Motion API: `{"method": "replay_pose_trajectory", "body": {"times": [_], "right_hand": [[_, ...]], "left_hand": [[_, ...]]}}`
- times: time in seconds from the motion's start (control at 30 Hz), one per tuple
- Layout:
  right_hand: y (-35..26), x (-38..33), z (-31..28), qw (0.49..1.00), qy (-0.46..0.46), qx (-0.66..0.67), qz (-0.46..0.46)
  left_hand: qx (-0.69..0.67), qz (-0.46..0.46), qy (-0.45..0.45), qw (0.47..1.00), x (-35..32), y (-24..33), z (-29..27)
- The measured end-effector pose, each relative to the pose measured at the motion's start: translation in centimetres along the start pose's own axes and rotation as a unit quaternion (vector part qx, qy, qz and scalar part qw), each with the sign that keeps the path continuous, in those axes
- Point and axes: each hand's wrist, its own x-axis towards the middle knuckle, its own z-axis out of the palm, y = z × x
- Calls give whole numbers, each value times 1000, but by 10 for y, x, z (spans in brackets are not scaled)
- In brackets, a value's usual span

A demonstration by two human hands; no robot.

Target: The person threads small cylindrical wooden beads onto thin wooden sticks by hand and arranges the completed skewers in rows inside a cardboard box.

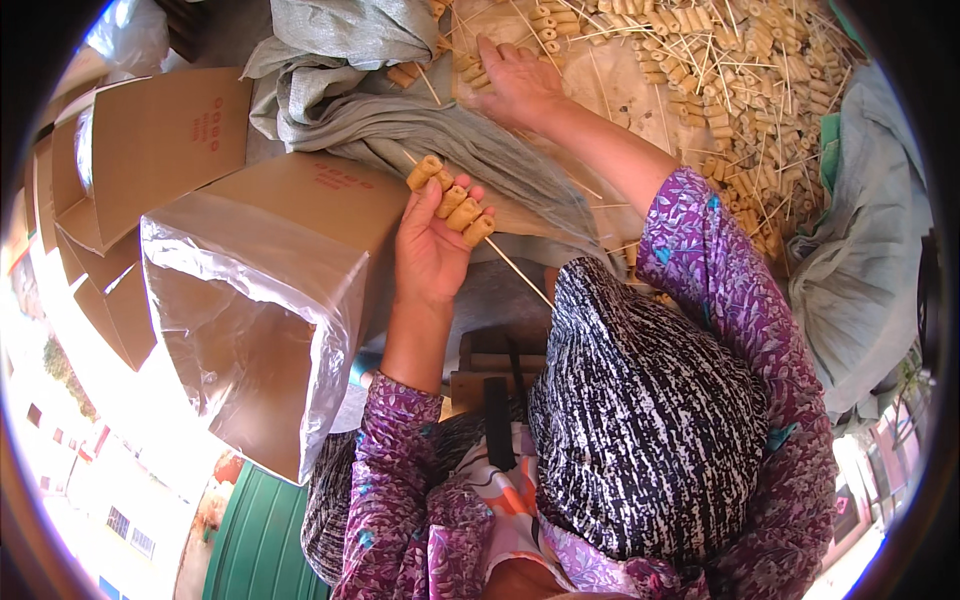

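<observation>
My left hand [434,240] is closed around a thin wooden skewer [518,270] threaded with several short tan rolls [463,214]. The skewer slants from upper left to lower right, its bare lower end reaching my patterned lap. Farther off, my right hand [518,84] rests low over the brown work surface, fingers apart. A few loose rolls [472,72] lie between its fingertips and thumb. Whether it grips any of them is hard to make out.
A large heap of tan rolls [745,110] with scattered skewers covers the far right. Grey-green cloth [450,140] drapes along the near edge, and more cloth [860,250] hangs right. On my left stand cardboard boxes [185,140], the nearest lined with clear plastic [255,250].
</observation>
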Motion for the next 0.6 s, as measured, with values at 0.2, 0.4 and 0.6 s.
{"method": "replay_pose_trajectory", "body": {"times": [0.2, 0.4, 0.6], "right_hand": [[38, -29, -19, 918, -163, 342, 114], [76, -101, -44, 780, -207, 554, 206], [5, -86, -57, 912, 101, 315, -244]], "left_hand": [[97, 47, 9, 994, -3, 1, 2], [211, -12, -10, 977, 3, 0, 11], [132, -116, -81, 981, 15, -11, 8]]}}
